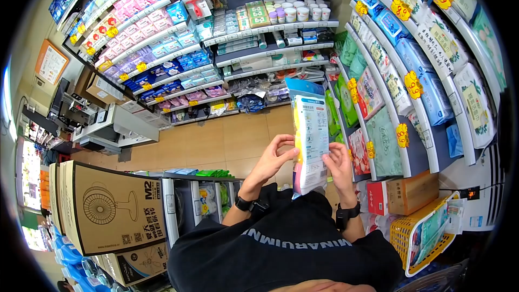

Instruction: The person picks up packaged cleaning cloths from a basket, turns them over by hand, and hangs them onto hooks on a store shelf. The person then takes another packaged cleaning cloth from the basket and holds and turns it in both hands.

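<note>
A soft plastic package (312, 135) stands upright in front of my chest, its blue header at the top and a white panel of small print with a barcode facing me. Yellow and pink show along its left edge. My left hand (274, 158) grips that left edge, with the thumb on the near side. On the other edge, low down near the barcode, my right hand (339, 168) holds the package with bent fingers. What the package contains cannot be read from here.
Ahead, shelves (270, 31) carry packs, jars and hanging goods. Shelving (403, 157) of wipes and tissue packs curves along my right. A yellow basket (400, 238) with packages stands lower right, beside cardboard boxes (413, 193). A large fan box (111, 208) is at left, a counter (127, 124) beyond.
</note>
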### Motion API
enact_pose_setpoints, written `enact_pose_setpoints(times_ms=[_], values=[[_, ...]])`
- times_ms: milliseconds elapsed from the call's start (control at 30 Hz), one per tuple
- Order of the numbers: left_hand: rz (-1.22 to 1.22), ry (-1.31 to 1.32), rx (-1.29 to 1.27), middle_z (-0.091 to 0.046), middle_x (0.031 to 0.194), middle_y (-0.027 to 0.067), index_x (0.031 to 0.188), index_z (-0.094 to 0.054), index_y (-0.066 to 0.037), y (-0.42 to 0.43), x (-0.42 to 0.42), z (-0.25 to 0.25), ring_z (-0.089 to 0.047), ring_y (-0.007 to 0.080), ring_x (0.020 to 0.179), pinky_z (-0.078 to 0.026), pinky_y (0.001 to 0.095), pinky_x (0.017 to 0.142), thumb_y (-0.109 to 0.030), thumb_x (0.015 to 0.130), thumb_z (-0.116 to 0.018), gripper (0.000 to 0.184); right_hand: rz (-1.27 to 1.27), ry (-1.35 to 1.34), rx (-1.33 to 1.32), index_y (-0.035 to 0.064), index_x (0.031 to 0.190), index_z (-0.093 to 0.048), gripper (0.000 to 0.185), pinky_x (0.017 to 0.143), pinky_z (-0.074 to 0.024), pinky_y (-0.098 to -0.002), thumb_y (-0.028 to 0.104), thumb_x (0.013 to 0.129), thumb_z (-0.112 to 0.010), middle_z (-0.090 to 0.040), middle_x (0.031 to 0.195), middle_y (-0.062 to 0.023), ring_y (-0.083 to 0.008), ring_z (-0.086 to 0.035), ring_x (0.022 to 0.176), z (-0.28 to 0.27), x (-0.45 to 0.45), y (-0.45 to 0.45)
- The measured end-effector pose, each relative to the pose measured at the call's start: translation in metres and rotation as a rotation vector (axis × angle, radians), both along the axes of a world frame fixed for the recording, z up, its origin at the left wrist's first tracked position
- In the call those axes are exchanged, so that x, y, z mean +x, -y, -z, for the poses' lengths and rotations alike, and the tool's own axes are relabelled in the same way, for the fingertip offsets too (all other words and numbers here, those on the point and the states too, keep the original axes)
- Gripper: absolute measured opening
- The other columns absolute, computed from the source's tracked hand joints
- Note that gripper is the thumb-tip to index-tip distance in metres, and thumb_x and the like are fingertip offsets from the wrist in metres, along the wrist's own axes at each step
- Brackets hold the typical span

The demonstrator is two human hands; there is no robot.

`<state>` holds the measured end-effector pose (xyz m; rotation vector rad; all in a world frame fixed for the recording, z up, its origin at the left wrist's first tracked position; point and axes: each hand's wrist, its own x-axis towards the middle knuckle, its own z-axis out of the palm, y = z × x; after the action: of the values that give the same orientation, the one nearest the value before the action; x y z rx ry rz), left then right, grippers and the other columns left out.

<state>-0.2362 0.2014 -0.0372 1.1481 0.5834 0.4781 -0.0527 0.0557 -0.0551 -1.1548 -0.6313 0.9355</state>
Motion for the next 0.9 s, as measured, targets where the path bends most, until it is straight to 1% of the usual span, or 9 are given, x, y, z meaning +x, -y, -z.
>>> enact_pose_setpoints(times_ms=[33, 100, 200, 267, 367, 533, 600, 833, 900], values=[[0.0, -0.002, 0.0, -0.054, 0.13, 0.014, 0.137, -0.044, 0.0, 0.001, 0.0, 0.001, -0.062, 0.0177, 0.108, -0.05, 0.0318, 0.094, -0.023, 0.093, -0.074, 0.057, -0.014, -0.013, -0.017, -0.0007, 0.129, -0.042, 0.045, 0.1, -0.0479, -0.031, 0.004, 0.092, -0.068, -0.056, 0.125, -0.0161, -0.0194, -0.058, 0.115, -0.002, -0.002, -0.001], [0.039, -0.022, -0.018, -0.051, 0.134, 0.0171, 0.144, -0.036, 0.001, 0.003, 0.0, 0.003, -0.059, 0.024, 0.117, -0.05, 0.0352, 0.099, -0.028, 0.094, -0.073, 0.069, -0.039, -0.028, -0.031, -0.0005, 0.129, -0.043, 0.045, 0.101, -0.0472, -0.0315, 0.005, 0.092, -0.069, -0.056, 0.125, -0.0158, -0.0194, -0.058, 0.116, -0.002, -0.005, -0.002], [0.061, -0.009, -0.04, -0.048, 0.139, 0.0195, 0.148, -0.028, 0.001, 0.006, 0.003, 0.006, -0.055, 0.0265, 0.123, -0.05, 0.0384, 0.101, -0.03, 0.094, -0.072, 0.076, -0.083, -0.032, -0.041, 0.0008, 0.131, -0.043, 0.045, 0.102, -0.0457, -0.0321, 0.006, 0.093, -0.067, -0.056, 0.125, -0.0143, -0.019, -0.056, 0.118, 0.003, -0.009, -0.003], [0.068, -0.007, -0.062, -0.047, 0.14, 0.02, 0.149, -0.026, 0.0, 0.008, 0.004, 0.004, -0.053, 0.0267, 0.125, -0.05, 0.0396, 0.101, -0.03, 0.095, -0.071, 0.077, -0.102, -0.021, -0.037, 0.002, 0.132, -0.043, 0.044, 0.102, -0.0449, -0.0323, 0.006, 0.094, -0.065, -0.056, 0.125, -0.013, -0.0185, -0.055, 0.12, 0.006, -0.01, -0.004], [0.085, -0.004, -0.1, -0.044, 0.143, 0.0211, 0.15, -0.022, 0.0, 0.01, 0.005, 0.0, -0.051, 0.0277, 0.128, -0.05, 0.0416, 0.101, -0.03, 0.095, -0.07, 0.079, -0.153, -0.073, -0.072, 0.0004, 0.133, -0.041, 0.048, 0.107, -0.0423, -0.034, 0.01, 0.094, -0.068, -0.054, 0.128, -0.0152, -0.0203, -0.054, 0.122, 0.007, -0.011, -0.004], [0.097, -0.011, -0.116, -0.041, 0.147, 0.0222, 0.151, -0.019, -0.001, 0.012, 0.006, 0.007, -0.049, 0.0294, 0.132, -0.05, 0.0423, 0.102, -0.03, 0.095, -0.071, 0.082, -0.213, -0.05, -0.04, -0.0012, 0.14, -0.04, 0.049, 0.109, -0.0415, -0.0348, 0.013, 0.098, -0.061, -0.053, 0.134, -0.0173, -0.0223, -0.051, 0.128, 0.001, -0.015, -0.005], [0.13, -0.038, -0.098, -0.035, 0.155, 0.021, 0.155, -0.012, -0.004, 0.013, 0.007, 0.007, -0.044, 0.0287, 0.137, -0.046, 0.0428, 0.104, -0.036, 0.095, -0.068, 0.088, -0.225, -0.042, -0.03, -0.002, 0.141, -0.041, 0.049, 0.109, -0.0415, -0.0352, 0.013, 0.098, -0.06, -0.053, 0.135, -0.0173, -0.0224, -0.051, 0.128, 0.001, -0.014, -0.005], [0.112, -0.062, -0.056, -0.037, 0.15, 0.0225, 0.154, -0.011, -0.004, 0.014, 0.009, 0.012, -0.05, 0.0291, 0.131, -0.048, 0.0409, 0.101, -0.034, 0.094, -0.071, 0.09, -0.231, 0.029, -0.035, -0.0043, 0.141, -0.044, 0.049, 0.108, -0.0416, -0.0356, 0.012, 0.097, -0.059, -0.055, 0.133, -0.0163, -0.022, -0.053, 0.126, -0.001, -0.013, -0.003], [0.054, -0.08, -0.036, -0.041, 0.142, 0.0253, 0.151, -0.009, 0.0, 0.015, 0.009, 0.012, -0.053, 0.0294, 0.125, -0.051, 0.0397, 0.098, -0.033, 0.089, -0.078, 0.098, -0.207, 0.041, -0.019, -0.0042, 0.141, -0.044, 0.049, 0.108, -0.0416, -0.0353, 0.012, 0.097, -0.059, -0.055, 0.133, -0.0156, -0.0216, -0.053, 0.125, -0.006, -0.014, -0.002]])
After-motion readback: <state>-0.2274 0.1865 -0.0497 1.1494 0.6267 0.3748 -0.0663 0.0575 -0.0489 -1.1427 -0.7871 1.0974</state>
